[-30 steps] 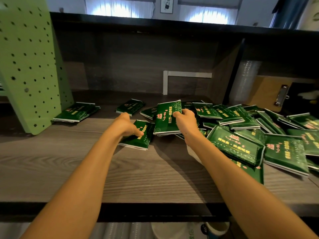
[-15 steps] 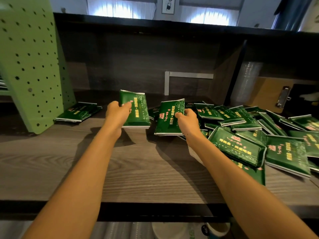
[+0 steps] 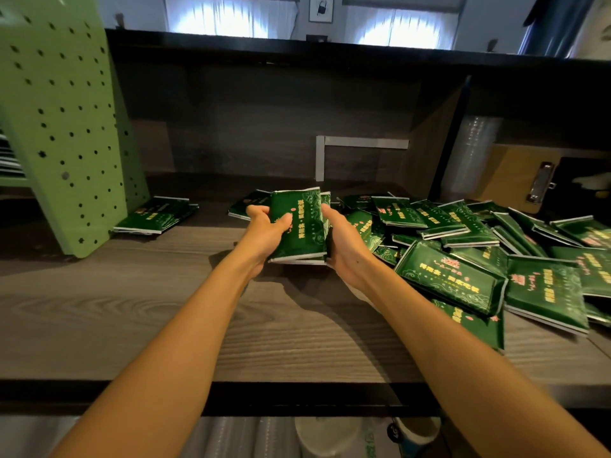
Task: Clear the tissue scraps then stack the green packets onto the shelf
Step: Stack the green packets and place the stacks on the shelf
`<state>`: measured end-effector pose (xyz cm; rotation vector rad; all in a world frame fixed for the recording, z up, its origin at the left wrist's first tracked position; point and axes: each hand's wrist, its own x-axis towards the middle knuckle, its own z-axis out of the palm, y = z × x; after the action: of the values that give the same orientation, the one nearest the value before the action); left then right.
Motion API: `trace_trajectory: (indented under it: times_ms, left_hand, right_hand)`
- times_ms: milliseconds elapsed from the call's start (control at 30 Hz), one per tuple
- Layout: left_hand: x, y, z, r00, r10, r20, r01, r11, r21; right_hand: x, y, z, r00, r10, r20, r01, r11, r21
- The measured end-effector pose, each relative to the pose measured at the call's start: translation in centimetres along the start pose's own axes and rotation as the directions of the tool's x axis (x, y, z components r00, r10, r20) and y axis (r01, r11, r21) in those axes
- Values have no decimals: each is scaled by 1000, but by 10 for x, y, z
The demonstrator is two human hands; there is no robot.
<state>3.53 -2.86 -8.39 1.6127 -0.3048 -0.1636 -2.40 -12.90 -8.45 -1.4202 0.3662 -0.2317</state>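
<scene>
Both hands hold a small bundle of green packets [image 3: 299, 226] upright just above the wooden shelf board [image 3: 139, 312]. My left hand [image 3: 264, 231] grips its left side, thumb on the front face. My right hand [image 3: 344, 241] grips its right edge. A loose heap of several green packets [image 3: 463, 256] covers the board to the right. A short stack of green packets [image 3: 158, 214] lies flat at the left, next to the green panel. One more packet [image 3: 246, 204] lies behind my left hand. No tissue scraps show.
A green perforated metal panel [image 3: 66, 127] stands at the left end of the shelf. A dark divider [image 3: 446, 140] rises at the right, with a clipboard [image 3: 525, 176] beyond it. Cups [image 3: 413, 434] sit below the front edge.
Each hand held its own packet apart a moment ago. The hands have since come together, and the packets now sit as one bundle between them.
</scene>
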Motion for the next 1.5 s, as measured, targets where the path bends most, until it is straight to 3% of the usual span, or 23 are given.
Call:
trace_trajectory:
  times_ms: [100,167,267,367,567,667,800,900,1067,1200,1300,1400,1500]
  left_hand:
    - [-3,3,-6,1000,-19,19,19,999,29]
    - [-1,6,-13,999,-27,-43,29,998,54]
    - [8,14,-34,984,-27,-176,61,980,187]
    - [13,25,-59,981,11,-194,57,938,341]
    - [25,16,-123,944,93,-316,182,652,736]
    - [31,-2,-139,956,104,-274,184,513,839]
    - [40,-19,-150,971,36,-235,208,350,914]
    - [48,-25,-156,962,-43,-269,269,317,910]
    - [45,-19,-148,979,10,-202,197,174,965]
    - [40,-11,-134,998,-43,-48,57,260,964]
    - [30,-5,-119,999,51,-17,0,310,951]
    - [21,-2,-107,985,127,-117,70,325,943]
    - [18,-5,-105,981,-39,-190,191,375,907]
  right_hand:
    - [-6,-1,0,1000,-8,23,9,999,-44]
    - [-7,-1,1,1000,0,18,1,998,-68]
    - [-8,-10,13,1000,1,10,1,990,-140]
    - [-2,-20,29,1000,4,4,-3,991,-136]
    - [12,-21,73,995,98,-24,-96,992,79]
    - [19,-11,89,991,133,-5,-131,985,113]
    - [31,3,98,992,120,-23,-121,993,-9]
    - [37,7,93,993,115,-19,-115,993,1]
    - [42,5,90,995,95,-40,-96,995,-20]
    - [41,1,83,990,24,-136,-38,994,-100]
    - [39,-2,71,984,-13,-177,-10,991,-130]
    - [36,-1,62,982,-20,-188,-7,990,-139]
    - [33,-3,59,983,-11,-181,-14,990,-138]
